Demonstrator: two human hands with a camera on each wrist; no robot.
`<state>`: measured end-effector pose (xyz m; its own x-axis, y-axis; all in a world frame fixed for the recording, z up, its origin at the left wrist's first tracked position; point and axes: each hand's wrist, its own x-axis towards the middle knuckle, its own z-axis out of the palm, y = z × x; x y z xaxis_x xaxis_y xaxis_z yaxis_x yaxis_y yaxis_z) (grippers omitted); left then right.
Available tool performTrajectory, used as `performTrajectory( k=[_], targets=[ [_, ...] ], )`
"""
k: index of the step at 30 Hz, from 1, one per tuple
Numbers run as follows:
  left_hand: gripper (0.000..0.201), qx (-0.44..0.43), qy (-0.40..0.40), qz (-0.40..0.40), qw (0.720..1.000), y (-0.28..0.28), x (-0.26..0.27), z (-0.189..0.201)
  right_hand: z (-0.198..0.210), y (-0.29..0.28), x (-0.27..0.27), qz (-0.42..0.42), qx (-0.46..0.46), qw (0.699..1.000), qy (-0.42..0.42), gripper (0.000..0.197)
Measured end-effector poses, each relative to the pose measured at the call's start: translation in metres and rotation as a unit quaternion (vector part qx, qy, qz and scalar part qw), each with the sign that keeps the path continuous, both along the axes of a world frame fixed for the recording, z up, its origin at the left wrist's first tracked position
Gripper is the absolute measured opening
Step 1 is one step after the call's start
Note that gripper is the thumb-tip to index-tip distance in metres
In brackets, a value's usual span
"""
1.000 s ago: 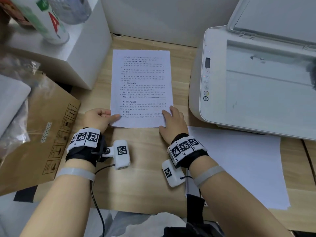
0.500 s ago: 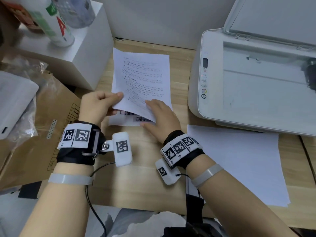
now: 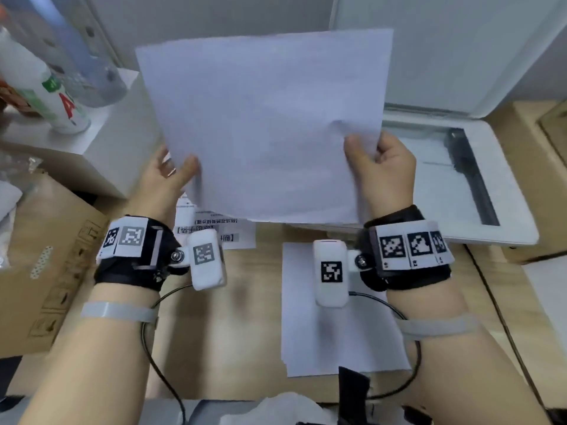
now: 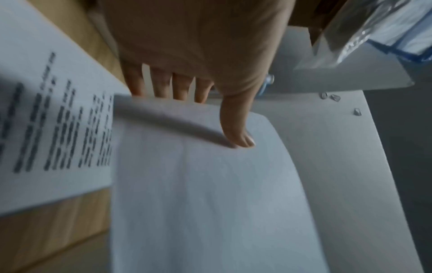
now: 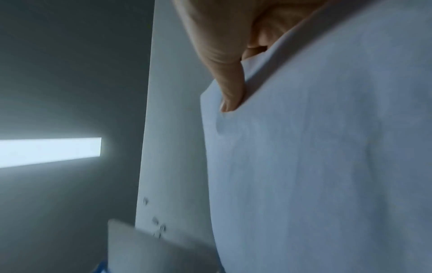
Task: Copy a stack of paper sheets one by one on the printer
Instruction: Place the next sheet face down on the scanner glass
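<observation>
I hold one paper sheet upright in the air, its blank back toward me. My left hand pinches its lower left edge; the thumb lies on the near face of the sheet and the fingers are behind it. My right hand pinches the lower right edge, thumb pressed on the sheet. The stack of printed sheets lies on the table below the raised sheet, also visible as the printed page. The white printer stands to the right, lid up and scanner glass bare.
A pile of blank sheets lies on the wooden table in front of the printer. At the left a white box carries bottles, and a cardboard box sits beside it. Wrist cables hang near the table's front edge.
Both hands have lifted the top sheet off the stack, turned it so the blank side faces me, and raised it up and to the right, toward the printer.
</observation>
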<state>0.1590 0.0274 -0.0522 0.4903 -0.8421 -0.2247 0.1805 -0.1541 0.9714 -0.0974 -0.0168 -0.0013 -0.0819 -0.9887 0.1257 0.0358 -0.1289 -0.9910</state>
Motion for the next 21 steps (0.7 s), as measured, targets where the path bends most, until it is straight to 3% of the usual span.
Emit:
performTrajectory(
  k=[2, 5, 8, 9, 11, 13, 17, 21],
  targets=[
    [0.021, -0.011, -0.010, -0.048, 0.999, -0.011, -0.025, 0.008, 0.008, -0.010, -0.039, -0.035, -0.002, 0.999, -0.037, 0.006],
    [0.038, -0.030, -0.013, -0.095, 0.995, -0.028, -0.064, 0.020, 0.015, -0.023, -0.095, -0.092, -0.011, 0.996, -0.018, 0.013],
    [0.047, -0.023, -0.050, -0.098, 0.994, -0.045, -0.102, 0.028, 0.014, -0.037, -0.142, -0.130, 0.016, 0.991, 0.027, 0.017],
    [0.048, -0.022, -0.068, -0.099, 0.992, -0.052, -0.117, 0.028, 0.011, -0.042, -0.159, -0.133, 0.037, 0.989, 0.046, 0.026],
    [0.049, -0.008, -0.117, -0.093, 0.989, -0.061, -0.140, 0.025, 0.003, -0.051, -0.184, -0.133, 0.081, 0.985, 0.076, 0.049],
    [0.056, 0.026, -0.175, -0.083, 0.981, -0.069, -0.161, 0.018, -0.008, -0.056, -0.205, -0.124, 0.110, 0.979, 0.115, 0.057],
    [0.060, 0.074, -0.299, -0.067, 0.949, -0.073, -0.187, 0.004, -0.033, -0.052, -0.232, -0.082, 0.138, 0.962, 0.219, 0.053],
    [0.058, 0.094, -0.358, -0.064, 0.927, -0.069, -0.200, 0.000, -0.047, -0.046, -0.248, -0.037, 0.135, 0.938, 0.317, 0.047]
  ],
)
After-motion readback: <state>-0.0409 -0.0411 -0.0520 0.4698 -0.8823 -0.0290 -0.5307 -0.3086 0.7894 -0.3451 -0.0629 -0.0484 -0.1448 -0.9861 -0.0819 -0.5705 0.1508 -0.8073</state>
